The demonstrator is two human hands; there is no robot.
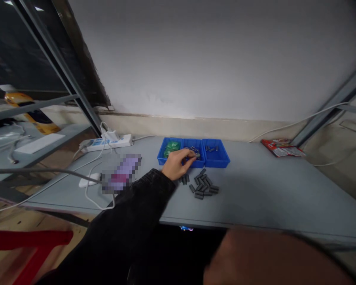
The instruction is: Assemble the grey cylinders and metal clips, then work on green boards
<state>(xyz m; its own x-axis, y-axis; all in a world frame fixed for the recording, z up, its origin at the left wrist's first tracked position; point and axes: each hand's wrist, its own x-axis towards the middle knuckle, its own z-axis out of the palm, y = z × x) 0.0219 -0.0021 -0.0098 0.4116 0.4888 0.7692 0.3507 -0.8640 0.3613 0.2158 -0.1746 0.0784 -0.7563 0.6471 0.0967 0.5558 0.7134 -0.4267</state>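
left hand [176, 164] over middle blue bin [194, 142] | fingers nearly pinched, can't tell if gripping | small metal bits [192, 148] inside, right by fingertips, angles all over | right hand [267, 257] farther, too blurry

You faced a plain grey-white wall [210, 59] with a beige lower band [231, 130] behind a grey tabletop [264, 186]. A metal post [55, 59] slanted at your left, beside a dark pane [6, 59] bearing small bright patches. Below, you had a tan, marked floor [20, 215] and red furniture [29, 238], partly visible.
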